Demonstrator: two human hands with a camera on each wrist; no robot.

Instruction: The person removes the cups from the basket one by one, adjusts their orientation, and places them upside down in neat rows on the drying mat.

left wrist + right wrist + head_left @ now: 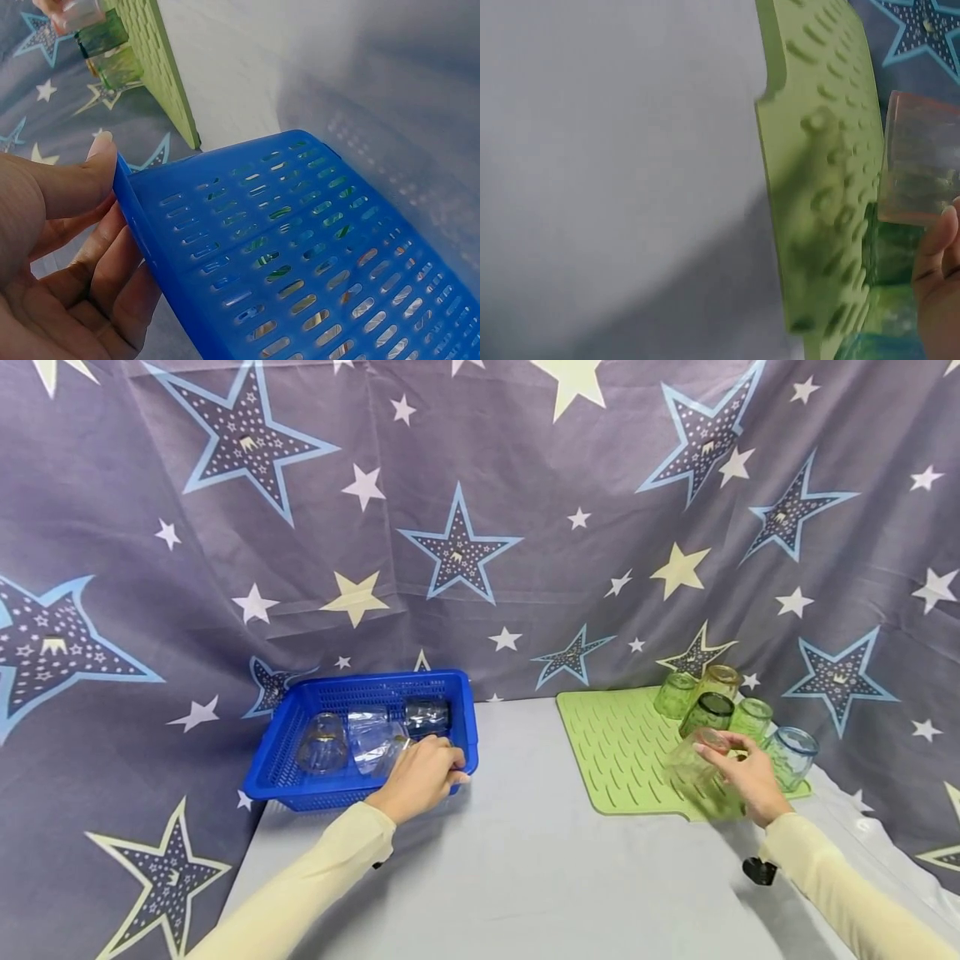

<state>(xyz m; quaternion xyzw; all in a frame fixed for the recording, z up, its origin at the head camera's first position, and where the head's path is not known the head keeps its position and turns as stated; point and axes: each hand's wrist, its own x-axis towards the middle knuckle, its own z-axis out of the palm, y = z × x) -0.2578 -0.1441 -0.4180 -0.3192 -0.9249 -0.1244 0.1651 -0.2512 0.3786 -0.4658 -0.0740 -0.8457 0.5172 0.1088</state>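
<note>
My left hand (426,774) grips the right front rim of a blue plastic basket (360,799). In the left wrist view the thumb lies on one side of the rim and the fingers curl on the other. Several glasses lie inside, among them a clear glass (323,745) and a dark blue glass (427,717). My right hand (756,783) pinches a pink-tinted clear glass (692,762) over a light green drying mat (615,752). The right wrist view shows thumb and fingers at the side of this pink-tinted glass (922,161); whether its base touches the mat I cannot tell.
Behind the right hand, several coloured glasses stand on the mat: a dark green glass (707,714), a light green glass (751,719), an amber glass (720,682) and a blue-rimmed glass (792,756). A white-covered table (525,860) lies under everything. Star-patterned cloth (480,635) hangs behind.
</note>
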